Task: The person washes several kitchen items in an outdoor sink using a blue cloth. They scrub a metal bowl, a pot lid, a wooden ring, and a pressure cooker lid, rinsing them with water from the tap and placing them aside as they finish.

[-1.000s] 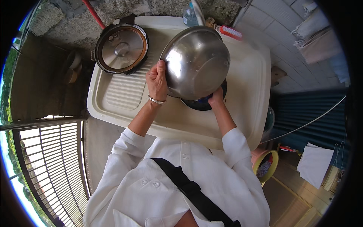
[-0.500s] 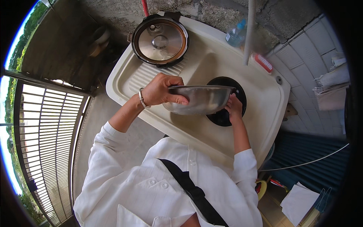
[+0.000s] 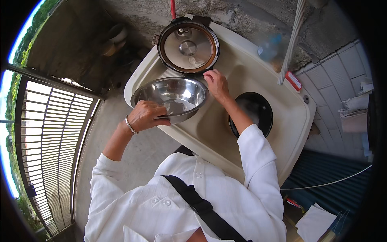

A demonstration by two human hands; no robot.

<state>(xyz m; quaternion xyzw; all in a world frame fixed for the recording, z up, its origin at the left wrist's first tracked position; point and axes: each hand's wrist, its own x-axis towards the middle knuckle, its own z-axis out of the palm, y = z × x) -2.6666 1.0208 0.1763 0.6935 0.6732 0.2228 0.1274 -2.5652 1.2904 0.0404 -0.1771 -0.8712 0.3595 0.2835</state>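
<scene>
A shiny steel bowl, tilted a little, rests over the left, ribbed part of the sink. My left hand grips its near-left rim, thumb along the outside and fingers over the edge. Wet glints show inside the bowl. Just off its far-right rim, my right hand is closed with fingers bent together; anything between the fingertips is hidden. Beyond those fingers sits a round pot with a steel lid and dark rim. In the basin stands a black round vessel, partly covered by my right forearm.
A clear blue bottle and a red-and-white brush lie along the sink's back edge. A grey ribbed hose hangs near them. Cloths hang at the right wall. A barred gate stands at left.
The bowl has moved left from above the basin and turned its opening up into view. My left hand came down with it; my right hand left its right side and moved up toward the lidded pot.
</scene>
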